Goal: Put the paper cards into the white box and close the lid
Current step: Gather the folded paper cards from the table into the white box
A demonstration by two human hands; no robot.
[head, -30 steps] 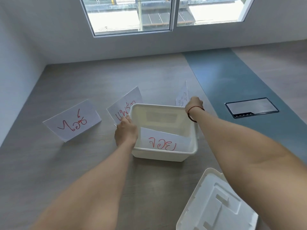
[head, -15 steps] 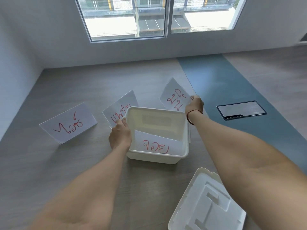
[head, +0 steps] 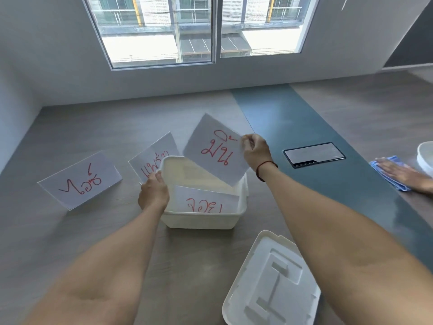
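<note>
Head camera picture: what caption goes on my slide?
Right hand lowers a card into the white box.

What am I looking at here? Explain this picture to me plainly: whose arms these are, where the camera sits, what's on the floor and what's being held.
There is no machine here. A person wears a wide-angle camera on the head, so you see their own two bare arms reaching forward. The right hand pinches a paper card with red writing, tilted over an open white box. The left hand grips the box's left rim. One card already leans inside the box. Two more cards stand on the wooden floor to the left. The box's lid lies off, near the right forearm. At the far right edge, someone else's hand rests on a blue cloth.
</note>
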